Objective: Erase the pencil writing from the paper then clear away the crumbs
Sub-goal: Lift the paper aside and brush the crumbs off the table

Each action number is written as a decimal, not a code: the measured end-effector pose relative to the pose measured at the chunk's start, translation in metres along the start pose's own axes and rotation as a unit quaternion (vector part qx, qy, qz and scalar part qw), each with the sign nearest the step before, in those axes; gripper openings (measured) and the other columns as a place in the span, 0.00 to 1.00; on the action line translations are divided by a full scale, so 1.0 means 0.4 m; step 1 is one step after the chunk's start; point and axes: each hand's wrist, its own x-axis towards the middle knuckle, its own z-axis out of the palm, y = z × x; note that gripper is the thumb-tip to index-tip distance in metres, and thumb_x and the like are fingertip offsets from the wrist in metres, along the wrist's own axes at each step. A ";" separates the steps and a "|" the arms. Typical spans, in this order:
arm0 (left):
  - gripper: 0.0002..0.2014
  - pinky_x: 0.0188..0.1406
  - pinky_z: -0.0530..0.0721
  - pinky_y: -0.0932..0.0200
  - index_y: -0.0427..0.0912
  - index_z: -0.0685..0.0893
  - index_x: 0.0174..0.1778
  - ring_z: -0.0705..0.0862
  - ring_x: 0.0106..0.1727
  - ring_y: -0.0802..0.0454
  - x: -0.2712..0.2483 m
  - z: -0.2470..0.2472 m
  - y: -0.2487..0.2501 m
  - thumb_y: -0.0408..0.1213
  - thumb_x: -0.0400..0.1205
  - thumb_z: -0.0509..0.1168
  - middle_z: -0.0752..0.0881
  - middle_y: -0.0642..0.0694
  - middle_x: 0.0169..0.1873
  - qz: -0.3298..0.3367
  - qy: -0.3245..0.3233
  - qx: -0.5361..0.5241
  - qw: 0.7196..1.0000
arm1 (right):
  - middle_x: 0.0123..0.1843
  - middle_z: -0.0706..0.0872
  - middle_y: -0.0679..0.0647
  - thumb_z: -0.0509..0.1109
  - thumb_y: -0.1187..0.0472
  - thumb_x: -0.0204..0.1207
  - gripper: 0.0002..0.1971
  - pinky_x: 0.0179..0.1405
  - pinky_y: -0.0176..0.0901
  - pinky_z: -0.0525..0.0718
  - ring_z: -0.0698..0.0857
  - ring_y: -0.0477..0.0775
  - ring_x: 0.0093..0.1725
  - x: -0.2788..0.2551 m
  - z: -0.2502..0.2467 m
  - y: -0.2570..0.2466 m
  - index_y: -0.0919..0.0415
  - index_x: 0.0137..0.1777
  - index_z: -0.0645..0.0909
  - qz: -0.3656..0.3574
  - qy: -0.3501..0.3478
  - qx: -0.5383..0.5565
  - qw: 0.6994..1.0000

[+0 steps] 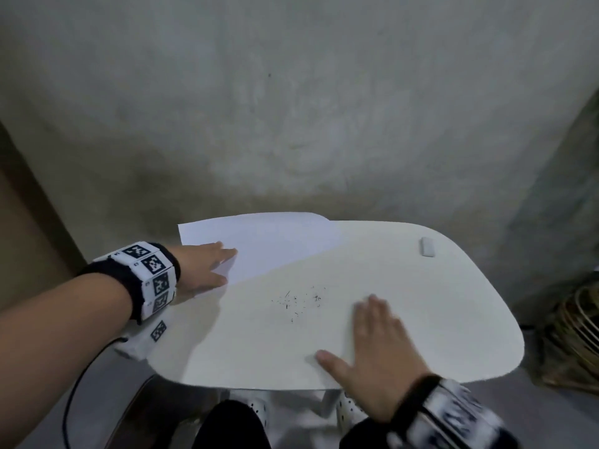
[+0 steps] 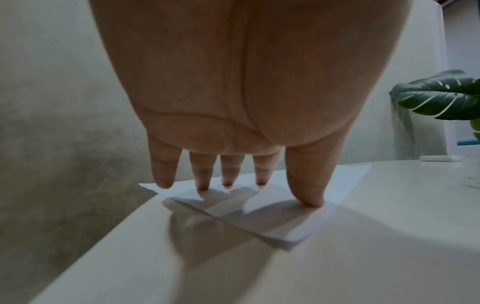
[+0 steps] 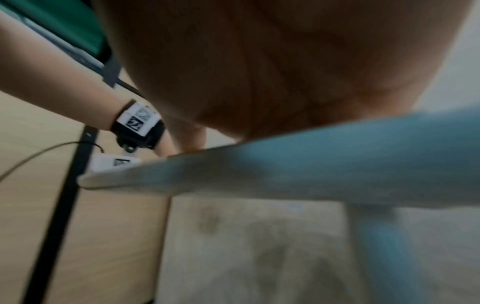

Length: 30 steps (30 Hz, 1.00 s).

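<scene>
Lying flat at the far left corner of the rounded white tabletop [image 1: 421, 319], the white sheet of paper [image 1: 275, 244] runs its long axis from near left to far right, its far corner overhanging the edge. The left hand [image 1: 207, 270] presses on its near end with straight, spread fingers [image 2: 307, 197], fingertips touching the sheet. Dark eraser crumbs [image 1: 298, 301] are scattered on the bare table just beside the paper's near edge, between the two hands. The right hand [image 1: 372, 351] rests flat, fingers together and blurred, right of the crumbs. A small white rectangular eraser [image 1: 428, 246] lies well apart at the far right. A green leafy plant [image 2: 441, 96] stands beyond.
</scene>
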 end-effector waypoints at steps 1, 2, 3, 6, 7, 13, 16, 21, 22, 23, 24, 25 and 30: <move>0.36 0.84 0.54 0.50 0.58 0.45 0.85 0.50 0.86 0.52 -0.006 0.000 0.005 0.55 0.84 0.56 0.44 0.50 0.86 -0.003 0.001 0.001 1.000 | 0.84 0.33 0.62 0.17 0.23 0.44 0.67 0.82 0.54 0.39 0.34 0.59 0.84 0.021 0.005 -0.041 0.65 0.83 0.33 -0.047 0.017 0.002 0.999; 0.36 0.84 0.54 0.50 0.58 0.45 0.85 0.50 0.86 0.52 -0.014 0.000 0.010 0.55 0.84 0.56 0.44 0.50 0.86 -0.006 0.001 0.000 1.000 | 0.85 0.34 0.59 0.22 0.23 0.51 0.62 0.83 0.53 0.39 0.35 0.56 0.85 0.040 -0.003 -0.068 0.63 0.83 0.34 -0.089 0.021 0.020 0.996; 0.36 0.84 0.53 0.51 0.58 0.45 0.85 0.50 0.86 0.53 -0.022 0.001 0.013 0.55 0.85 0.57 0.44 0.50 0.86 -0.006 0.003 -0.001 1.000 | 0.86 0.35 0.55 0.28 0.23 0.61 0.56 0.83 0.52 0.39 0.37 0.52 0.85 0.050 -0.026 -0.083 0.60 0.84 0.36 -0.122 0.005 0.043 0.992; 0.34 0.84 0.52 0.53 0.54 0.46 0.86 0.49 0.86 0.53 -0.050 0.012 0.014 0.53 0.86 0.55 0.45 0.49 0.86 0.001 0.010 -0.008 1.000 | 0.87 0.42 0.51 0.38 0.25 0.69 0.50 0.84 0.50 0.45 0.44 0.47 0.85 0.024 -0.073 -0.019 0.57 0.85 0.41 -0.116 0.021 0.081 0.990; 0.34 0.84 0.52 0.53 0.53 0.46 0.86 0.49 0.86 0.53 -0.059 0.018 0.009 0.53 0.87 0.55 0.44 0.49 0.86 0.004 0.012 -0.013 1.000 | 0.87 0.43 0.52 0.32 0.20 0.59 0.58 0.84 0.49 0.47 0.45 0.47 0.85 0.001 -0.078 0.028 0.58 0.85 0.42 -0.085 0.030 0.053 0.994; 0.36 0.84 0.51 0.53 0.52 0.44 0.86 0.48 0.86 0.52 -0.079 0.025 0.005 0.56 0.86 0.54 0.42 0.50 0.86 0.002 0.008 -0.010 1.000 | 0.84 0.31 0.60 0.17 0.22 0.33 0.74 0.82 0.52 0.42 0.35 0.56 0.85 -0.101 -0.024 0.054 0.65 0.83 0.33 0.009 -0.066 -0.058 0.996; 0.35 0.84 0.50 0.56 0.52 0.44 0.86 0.48 0.86 0.52 -0.087 0.007 0.049 0.54 0.87 0.54 0.42 0.50 0.86 0.014 0.016 0.013 1.000 | 0.84 0.31 0.56 0.24 0.22 0.47 0.65 0.82 0.52 0.38 0.33 0.53 0.84 -0.046 -0.004 -0.063 0.62 0.83 0.33 -0.122 -0.049 -0.048 0.990; 0.33 0.84 0.50 0.56 0.55 0.44 0.86 0.44 0.86 0.55 -0.128 -0.008 0.065 0.51 0.87 0.53 0.40 0.54 0.85 0.037 0.042 0.011 0.998 | 0.87 0.45 0.50 0.50 0.39 0.82 0.38 0.80 0.38 0.45 0.48 0.45 0.85 -0.004 -0.186 0.014 0.59 0.85 0.45 -0.128 -0.054 0.085 0.987; 0.33 0.84 0.49 0.56 0.55 0.44 0.86 0.43 0.86 0.55 -0.142 -0.003 0.060 0.52 0.87 0.53 0.40 0.54 0.85 0.040 0.046 0.010 0.998 | 0.86 0.53 0.52 0.51 0.39 0.83 0.36 0.79 0.38 0.50 0.54 0.48 0.84 0.000 -0.220 0.068 0.60 0.84 0.52 -0.079 -0.042 0.060 0.994; 0.33 0.84 0.48 0.56 0.55 0.43 0.85 0.42 0.86 0.56 -0.157 0.003 0.058 0.53 0.87 0.52 0.39 0.54 0.85 0.046 0.048 0.014 0.998 | 0.84 0.60 0.54 0.49 0.38 0.83 0.34 0.78 0.42 0.56 0.61 0.52 0.82 0.010 -0.242 0.124 0.60 0.82 0.58 -0.014 -0.033 0.007 0.999; 0.34 0.84 0.47 0.56 0.55 0.42 0.85 0.41 0.86 0.56 -0.173 0.008 0.062 0.54 0.87 0.51 0.38 0.54 0.85 0.056 0.050 0.023 0.997 | 0.82 0.64 0.56 0.48 0.36 0.82 0.34 0.76 0.45 0.61 0.66 0.55 0.80 0.021 -0.251 0.176 0.59 0.80 0.62 0.046 -0.039 -0.059 0.996; 0.34 0.85 0.46 0.55 0.54 0.41 0.85 0.40 0.86 0.55 -0.188 0.012 0.076 0.57 0.87 0.50 0.37 0.54 0.85 0.069 0.046 0.037 0.996 | 0.81 0.65 0.59 0.46 0.34 0.81 0.37 0.77 0.48 0.64 0.67 0.57 0.79 0.030 -0.246 0.211 0.60 0.80 0.62 0.091 -0.060 -0.118 0.987; 0.53 0.85 0.45 0.53 0.46 0.37 0.85 0.42 0.86 0.51 -0.188 0.007 0.249 0.77 0.68 0.32 0.38 0.47 0.85 0.136 -0.003 0.100 0.986 | 0.84 0.30 0.53 0.39 0.19 0.66 0.56 0.84 0.55 0.48 0.40 0.55 0.85 0.031 -0.115 0.137 0.59 0.83 0.31 -0.062 -0.116 -0.185 0.974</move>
